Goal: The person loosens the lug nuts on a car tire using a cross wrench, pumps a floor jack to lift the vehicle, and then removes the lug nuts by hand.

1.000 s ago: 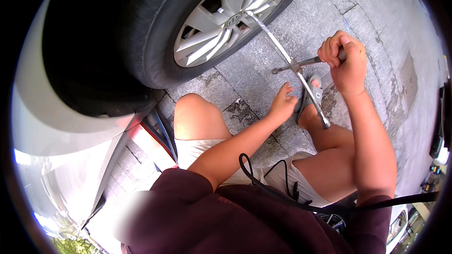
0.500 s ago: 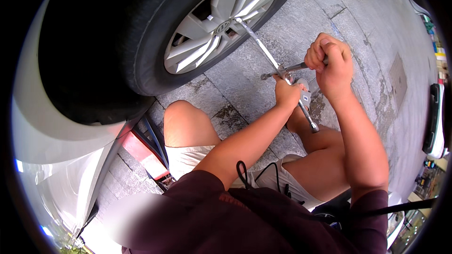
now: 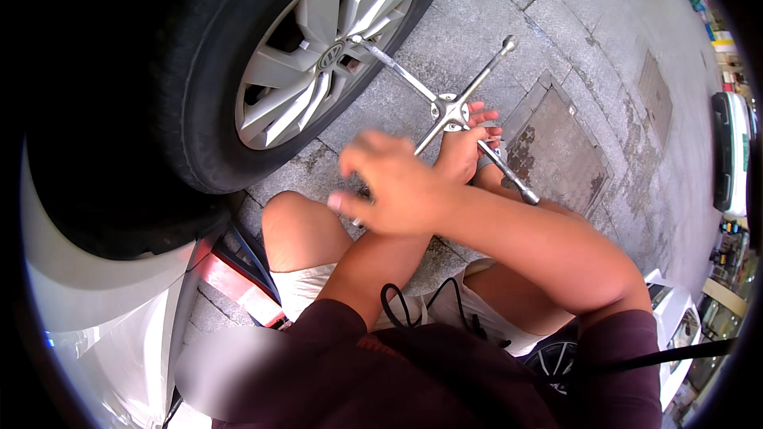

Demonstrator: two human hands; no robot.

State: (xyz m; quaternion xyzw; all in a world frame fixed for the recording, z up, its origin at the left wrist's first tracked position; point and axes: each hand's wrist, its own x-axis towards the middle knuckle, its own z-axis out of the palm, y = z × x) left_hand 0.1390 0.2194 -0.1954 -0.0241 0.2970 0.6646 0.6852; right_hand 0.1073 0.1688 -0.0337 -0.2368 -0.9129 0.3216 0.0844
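A silver four-way lug wrench [image 3: 451, 114] reaches from the wheel, its far socket end against the silver alloy rim [image 3: 322, 20] beside the centre cap. My left hand [image 3: 465, 147] is loosely closed about the shaft just on the near side of the wrench's hub, its fingers partly straightened. The wrench's near end sticks out past that hand. Crossing over my left forearm, my right hand [image 3: 397, 183] is blurred, with thumb and fingers apart and nothing visibly in it. It hangs above the lower left arm of the wrench and hides part of it.
The black tyre [image 3: 199, 103] sits under the pale car body [image 3: 103, 270]. Beside my bent knee [image 3: 298, 226] lies a red and pale piece [image 3: 238, 286] by the car's side. A square cover [image 3: 560, 147] is set in the grey paving. A white vehicle [image 3: 731, 155] stands far right.
The lug wrench's cross arms have turned. My right hand has let go of its right-hand arm and swung left across my left forearm. My left hand's fingers have loosened.
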